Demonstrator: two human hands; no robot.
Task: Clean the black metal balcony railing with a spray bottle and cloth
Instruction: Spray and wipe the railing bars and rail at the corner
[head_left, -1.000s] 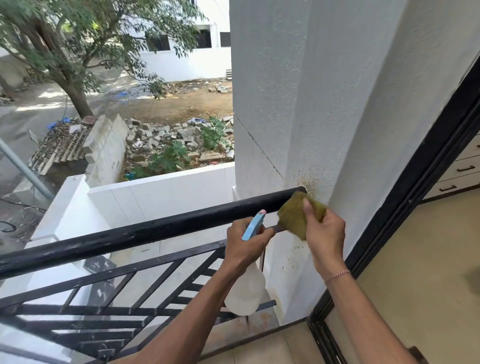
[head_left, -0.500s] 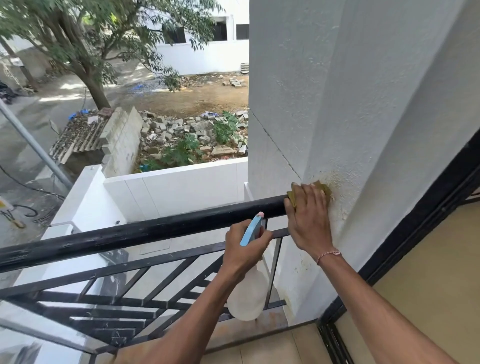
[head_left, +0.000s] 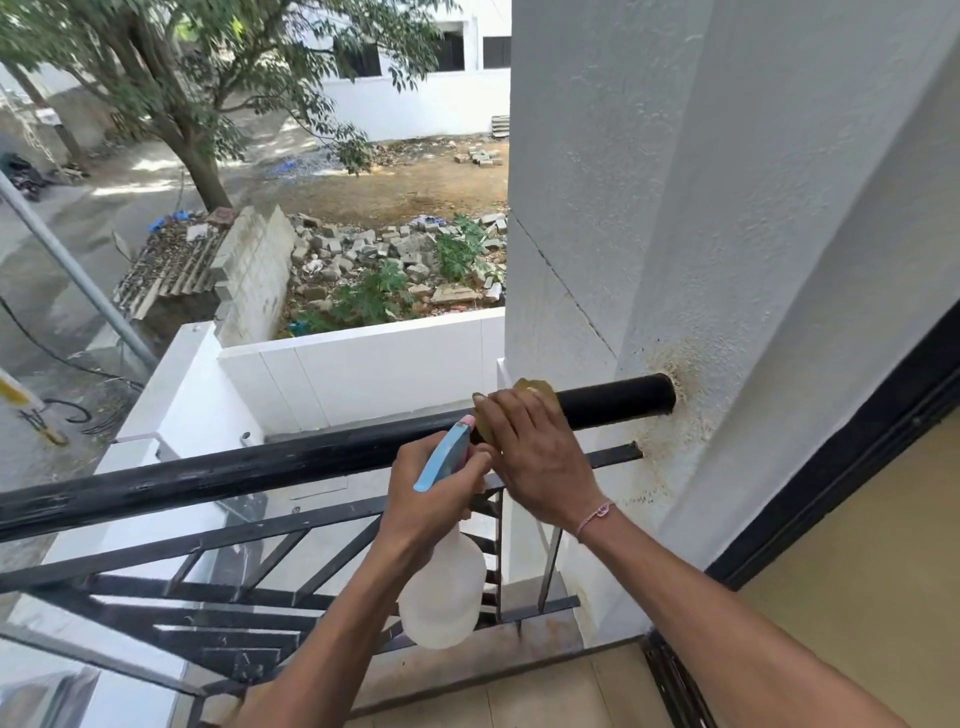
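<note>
A white textured plaster wall (head_left: 727, 182) fills the right side, stained yellowish-brown low down. Beside it runs a black door frame (head_left: 852, 457) above a tan tiled floor (head_left: 883, 597). Beyond the balcony, a leafy green tree (head_left: 197, 67) stands over bare brown dirt ground (head_left: 415, 187), near a heap of grey broken stone rubble (head_left: 363, 249) behind a low white boundary wall (head_left: 363, 364).

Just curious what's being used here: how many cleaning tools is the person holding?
2. A spray bottle hangs in the left hand, below the top rail. A yellowish cloth is pressed onto that rail under the right hand, mostly hidden by it.
</note>
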